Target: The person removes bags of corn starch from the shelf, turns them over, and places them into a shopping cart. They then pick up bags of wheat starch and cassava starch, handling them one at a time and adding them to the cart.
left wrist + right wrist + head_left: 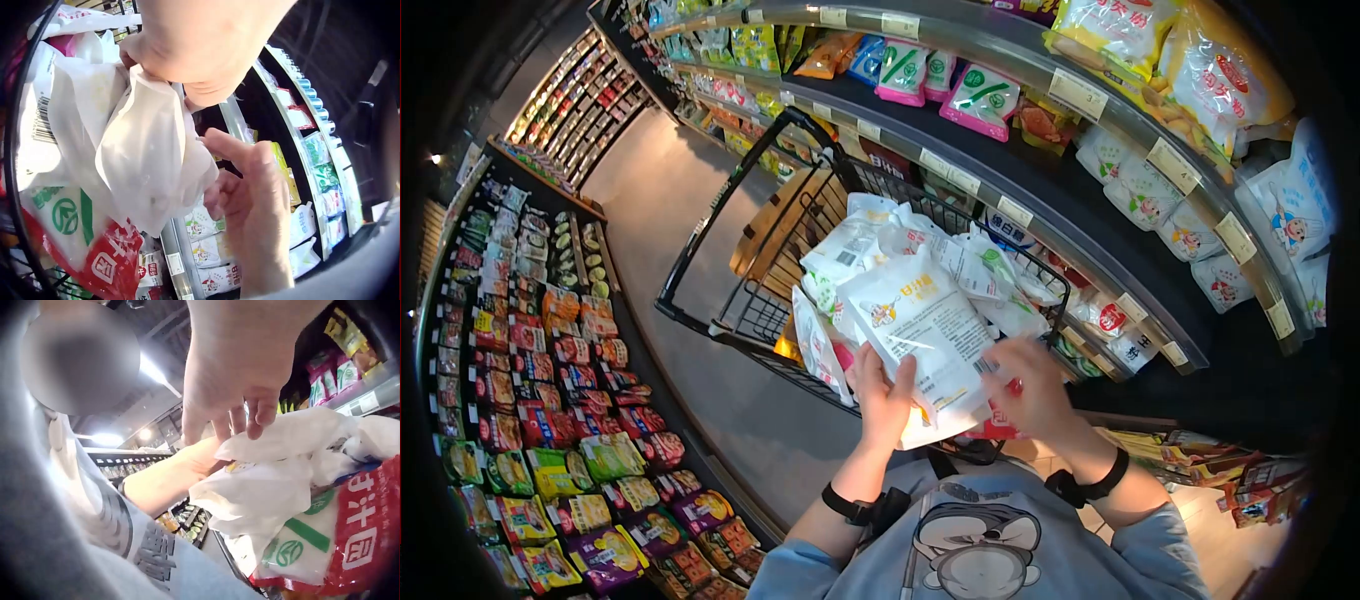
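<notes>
A white plastic packet point(915, 315) with a chef drawing and printed text is held over the shopping cart, its printed face up. My left hand point(885, 400) grips its lower left corner, thumb on the near face. By the packet's right edge is my right hand point(1030, 390), blurred in the head view. The left wrist view shows the right hand point(253, 194) with its index finger extended toward the packet's edge and the other fingers loosely bent. Beneath lies a red, white and green bag point(359, 525). Other white packets point(850, 245) fill the cart.
The black wire cart point(765, 350) holds a cardboard box point(785, 225) too. Curved shelves point(1040, 75) with price tags and bagged goods run along the right. Rows of colourful packets point(530, 430) line the left side of the grey aisle floor point(645, 190).
</notes>
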`<state>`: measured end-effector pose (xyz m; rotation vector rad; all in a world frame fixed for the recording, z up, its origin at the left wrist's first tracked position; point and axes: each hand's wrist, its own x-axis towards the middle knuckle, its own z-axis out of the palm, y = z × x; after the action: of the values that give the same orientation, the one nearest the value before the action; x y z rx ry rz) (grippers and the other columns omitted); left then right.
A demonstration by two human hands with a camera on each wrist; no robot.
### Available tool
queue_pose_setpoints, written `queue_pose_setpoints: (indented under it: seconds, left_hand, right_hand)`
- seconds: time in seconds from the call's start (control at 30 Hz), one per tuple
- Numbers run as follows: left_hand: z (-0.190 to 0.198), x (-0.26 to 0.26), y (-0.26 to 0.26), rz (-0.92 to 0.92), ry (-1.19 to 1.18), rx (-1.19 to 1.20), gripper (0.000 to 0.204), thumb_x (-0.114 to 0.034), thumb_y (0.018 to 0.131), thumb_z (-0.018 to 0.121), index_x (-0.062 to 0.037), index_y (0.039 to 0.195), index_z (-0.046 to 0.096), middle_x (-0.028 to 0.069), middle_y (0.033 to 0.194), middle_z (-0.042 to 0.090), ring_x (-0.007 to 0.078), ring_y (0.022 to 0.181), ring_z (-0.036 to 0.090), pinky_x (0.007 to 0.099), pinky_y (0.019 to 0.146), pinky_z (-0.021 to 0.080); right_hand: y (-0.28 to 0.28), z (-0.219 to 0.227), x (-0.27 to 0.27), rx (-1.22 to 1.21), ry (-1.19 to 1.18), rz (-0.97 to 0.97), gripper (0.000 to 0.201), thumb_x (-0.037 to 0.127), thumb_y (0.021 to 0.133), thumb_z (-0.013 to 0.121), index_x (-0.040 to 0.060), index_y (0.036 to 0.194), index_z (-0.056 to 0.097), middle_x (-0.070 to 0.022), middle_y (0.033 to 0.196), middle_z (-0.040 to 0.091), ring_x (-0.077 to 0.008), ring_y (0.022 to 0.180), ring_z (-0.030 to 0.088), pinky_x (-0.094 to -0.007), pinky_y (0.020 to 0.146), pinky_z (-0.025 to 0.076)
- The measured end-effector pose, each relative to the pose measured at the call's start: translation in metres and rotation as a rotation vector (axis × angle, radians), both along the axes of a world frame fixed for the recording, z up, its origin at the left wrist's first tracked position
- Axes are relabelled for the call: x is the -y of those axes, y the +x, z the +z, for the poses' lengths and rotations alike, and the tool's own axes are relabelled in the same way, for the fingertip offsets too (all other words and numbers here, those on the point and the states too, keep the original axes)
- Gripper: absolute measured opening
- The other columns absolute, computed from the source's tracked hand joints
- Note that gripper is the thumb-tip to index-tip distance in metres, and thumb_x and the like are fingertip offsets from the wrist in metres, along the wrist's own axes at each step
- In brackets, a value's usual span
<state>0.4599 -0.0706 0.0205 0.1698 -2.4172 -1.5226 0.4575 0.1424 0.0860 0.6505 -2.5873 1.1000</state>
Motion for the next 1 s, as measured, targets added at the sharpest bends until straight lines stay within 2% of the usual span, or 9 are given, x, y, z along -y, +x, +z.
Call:
queue_pose_setpoints:
  seconds: [0.13, 0.2, 0.3, 0.6, 0.7, 0.8, 0.87, 0.93, 1.0]
  left_hand:
    - [-0.008, 0.004, -0.002, -0.042, 0.106, -0.026, 0.032, -0.014, 0.084, 0.06, -0.002, 0.114, 0.056, 0.0139, 0.119, 0.049, 0.0289, 0.106, 0.038, 0.0394, 0.094, 0.028]
    - [-0.004, 0.003, -0.001, -0.049, 0.126, -0.005, 0.031, -0.014, 0.085, 0.059, -0.0023, 0.114, 0.056, 0.0143, 0.12, 0.049, 0.0293, 0.107, 0.037, 0.0396, 0.095, 0.027]
    - [-0.001, 0.001, 0.0, -0.015, 0.003, 0.011, 0.031, -0.015, 0.086, 0.059, -0.0024, 0.114, 0.056, 0.0149, 0.121, 0.049, 0.0294, 0.108, 0.038, 0.0399, 0.096, 0.026]
    - [-0.01, 0.003, -0.002, -0.01, 0.121, -0.01, 0.033, -0.016, 0.086, 0.059, -0.0003, 0.115, 0.055, 0.0162, 0.12, 0.049, 0.0307, 0.109, 0.037, 0.0402, 0.098, 0.026]
    - [-0.01, 0.008, -0.001, -0.068, 0.132, -0.023, 0.041, -0.013, 0.084, 0.062, -0.0003, 0.121, 0.049, 0.0147, 0.12, 0.047, 0.0274, 0.105, 0.041, 0.0368, 0.093, 0.033]
    - [0.005, 0.013, 0.014, 0.085, 0.293, -0.022, 0.055, -0.013, 0.079, 0.069, -0.0015, 0.125, 0.041, 0.0126, 0.118, 0.043, 0.0222, 0.1, 0.045, 0.032, 0.085, 0.04]
    - [0.013, 0.021, 0.026, 0.105, 0.129, 0.193, 0.067, -0.013, 0.072, 0.076, -0.001, 0.123, 0.035, 0.0118, 0.116, 0.04, 0.0185, 0.097, 0.046, 0.0264, 0.076, 0.043]
    - [0.022, 0.022, 0.036, 0.121, 0.238, 0.279, 0.073, -0.016, 0.066, 0.08, 0.0, 0.12, 0.034, 0.0133, 0.114, 0.041, 0.0243, 0.101, 0.045, 0.0336, 0.082, 0.041]
    - [0.045, 0.015, 0.046, -0.029, -0.394, 0.038, 0.08, -0.019, 0.061, 0.083, 0.0, 0.122, 0.035, 0.0159, 0.115, 0.04, 0.0309, 0.108, 0.04, 0.0415, 0.09, 0.037]
  right_hand:
    - [-0.01, -0.031, -0.019, 0.713, -0.246, -0.17, 0.035, 0.023, 0.089, 0.058, -0.0031, 0.112, 0.052, -0.0152, 0.104, 0.059, -0.02, 0.092, 0.059, -0.0302, 0.079, 0.046]
    - [-0.01, -0.059, -0.022, 0.894, -0.528, -0.08, 0.035, 0.023, 0.091, 0.056, -0.0021, 0.115, 0.051, -0.009, 0.105, 0.059, -0.0138, 0.094, 0.056, -0.0269, 0.081, 0.045]
    - [-0.01, -0.042, -0.014, 1.046, -0.599, -0.073, 0.038, 0.024, 0.09, 0.058, -0.0041, 0.115, 0.052, -0.0095, 0.106, 0.059, -0.0127, 0.095, 0.056, -0.0268, 0.083, 0.045]
    - [-0.019, -0.032, -0.008, 1.178, -0.552, -0.091, 0.044, 0.024, 0.085, 0.065, -0.0061, 0.115, 0.052, -0.0105, 0.104, 0.061, -0.0126, 0.089, 0.058, -0.0258, 0.081, 0.046]
    - [-0.023, -0.045, -0.008, 1.146, -0.745, -0.087, 0.043, 0.022, 0.084, 0.066, -0.0059, 0.115, 0.053, -0.0096, 0.105, 0.061, -0.0129, 0.089, 0.058, -0.0257, 0.081, 0.046]
    - [-0.025, -0.047, -0.019, 1.025, -0.781, -0.227, 0.045, 0.021, 0.084, 0.066, -0.0059, 0.117, 0.052, -0.0086, 0.105, 0.061, -0.0132, 0.089, 0.058, -0.0257, 0.082, 0.046]
    - [-0.026, -0.041, -0.027, 0.94, -0.918, -0.28, 0.047, 0.025, 0.081, 0.07, -0.0042, 0.114, 0.055, -0.0082, 0.1, 0.063, -0.0131, 0.088, 0.059, -0.025, 0.078, 0.046]
    - [-0.029, -0.029, -0.038, 1.013, -0.848, -0.367, 0.042, 0.024, 0.083, 0.069, -0.002, 0.113, 0.056, -0.0073, 0.099, 0.063, -0.0125, 0.088, 0.059, -0.0255, 0.078, 0.047]
    - [-0.028, -0.033, -0.043, 1.014, -0.868, -0.364, 0.041, 0.024, 0.083, 0.068, -0.0011, 0.112, 0.056, -0.007, 0.099, 0.063, -0.0123, 0.087, 0.059, -0.0257, 0.078, 0.047]
